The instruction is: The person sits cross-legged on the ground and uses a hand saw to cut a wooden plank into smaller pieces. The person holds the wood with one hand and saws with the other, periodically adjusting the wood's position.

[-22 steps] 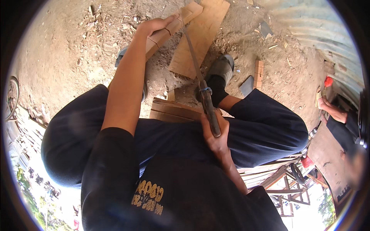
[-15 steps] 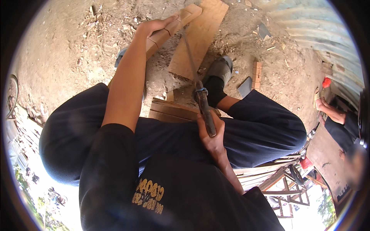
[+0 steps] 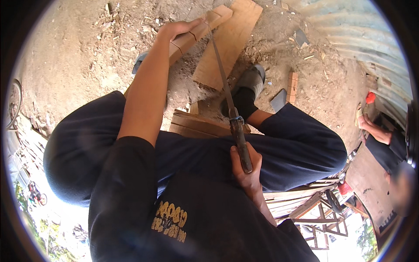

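My left hand (image 3: 179,30) is closed on a wooden bar (image 3: 216,16) with several cuts across it, held at a slant at the top of the view. My right hand (image 3: 246,163) grips the dark handle of a long hand saw (image 3: 224,77) above my lap. The saw's narrow blade runs up and away to the near side of the bar, by one of the cuts; whether it sits in the cut I cannot tell. A pale flat board (image 3: 222,52) lies on the ground behind the blade. Brown planks (image 3: 183,126) lie between my legs.
My sandaled foot (image 3: 251,78) stands beside a cut wood piece (image 3: 292,87) and a dark flat piece (image 3: 278,100). A corrugated metal sheet (image 3: 349,26) edges the right, where another person's leg (image 3: 373,131) shows. Scraps litter the dirt; a wooden frame (image 3: 323,218) is at lower right.
My right hand and the saw have moved back toward my body and slightly right. My left hand and the bar have shifted a little to the right.
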{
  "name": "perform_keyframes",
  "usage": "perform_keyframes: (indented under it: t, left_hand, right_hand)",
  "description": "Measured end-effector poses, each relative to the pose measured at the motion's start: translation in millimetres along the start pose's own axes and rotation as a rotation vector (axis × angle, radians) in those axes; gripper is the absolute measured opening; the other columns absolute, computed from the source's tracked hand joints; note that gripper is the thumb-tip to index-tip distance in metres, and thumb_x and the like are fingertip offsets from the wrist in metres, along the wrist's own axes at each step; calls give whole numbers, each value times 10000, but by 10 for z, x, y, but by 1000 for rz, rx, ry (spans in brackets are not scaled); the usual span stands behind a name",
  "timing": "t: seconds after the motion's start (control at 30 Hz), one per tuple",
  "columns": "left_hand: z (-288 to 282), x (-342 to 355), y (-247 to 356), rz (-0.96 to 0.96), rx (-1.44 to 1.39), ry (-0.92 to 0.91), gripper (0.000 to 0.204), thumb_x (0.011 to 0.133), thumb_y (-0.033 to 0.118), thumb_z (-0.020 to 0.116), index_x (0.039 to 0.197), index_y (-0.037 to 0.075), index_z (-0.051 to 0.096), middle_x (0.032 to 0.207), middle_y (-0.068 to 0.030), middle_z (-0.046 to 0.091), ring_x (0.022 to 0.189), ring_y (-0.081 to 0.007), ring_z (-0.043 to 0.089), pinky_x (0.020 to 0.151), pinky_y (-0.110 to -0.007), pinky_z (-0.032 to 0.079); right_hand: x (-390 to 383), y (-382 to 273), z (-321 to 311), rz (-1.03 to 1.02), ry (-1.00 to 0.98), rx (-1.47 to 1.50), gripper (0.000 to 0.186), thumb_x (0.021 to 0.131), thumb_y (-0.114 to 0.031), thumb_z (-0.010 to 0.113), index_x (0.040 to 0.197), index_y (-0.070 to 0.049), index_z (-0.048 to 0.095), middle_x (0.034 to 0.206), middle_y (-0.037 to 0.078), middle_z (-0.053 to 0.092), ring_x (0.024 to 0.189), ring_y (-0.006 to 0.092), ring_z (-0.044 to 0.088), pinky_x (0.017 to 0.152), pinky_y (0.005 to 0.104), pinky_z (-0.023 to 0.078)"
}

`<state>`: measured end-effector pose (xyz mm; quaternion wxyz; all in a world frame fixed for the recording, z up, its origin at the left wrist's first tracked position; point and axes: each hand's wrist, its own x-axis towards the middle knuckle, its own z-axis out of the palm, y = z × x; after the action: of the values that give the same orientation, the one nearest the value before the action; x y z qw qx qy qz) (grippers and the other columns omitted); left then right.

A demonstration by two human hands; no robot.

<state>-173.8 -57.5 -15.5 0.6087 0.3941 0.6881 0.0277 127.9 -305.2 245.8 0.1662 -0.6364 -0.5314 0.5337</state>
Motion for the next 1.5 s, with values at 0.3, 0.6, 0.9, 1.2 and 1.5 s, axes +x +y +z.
perform_keyframes:
  t: [0.3,0.6,0.9,1.2,1.5]
  left_hand:
    - [39,67,-79,60,42,125,1045,767,909,433,1388,82,581,1367,-285,557,1248,-406,575,1008,-522,467]
    - [89,38,3,85,58,125,1036,759,914,423,1356,89,612,1342,-271,583,1211,-405,602,974,-539,482]
    - [99,162,-61,111,20,128,992,783,882,438,1341,83,623,1286,-256,626,1142,-390,643,945,-510,495]
    - [47,199,-196,151,-31,119,988,791,860,474,1336,48,616,1326,-291,582,1181,-395,621,957,-498,507]
    - [52,195,-224,153,-57,136,906,824,832,481,1266,64,666,1193,-274,659,1036,-344,695,863,-458,553]
  right_hand:
    - [40,45,18,-26,22,-57,162,928,-8,635,800,11,539,576,74,485,506,89,417,473,309,366]
    - [46,43,16,-39,32,-84,165,921,-5,631,787,5,534,571,99,482,488,104,444,473,316,374]
    - [85,51,-98,-4,-2,-54,199,919,-21,638,756,-6,525,549,69,473,481,89,419,463,318,347]
    - [130,-64,-184,1,-14,-31,182,920,-18,636,766,-1,538,553,60,482,496,80,422,471,302,347]
    - [258,-50,-87,-24,3,-25,167,913,-20,639,774,4,549,568,78,487,516,76,439,485,308,361]
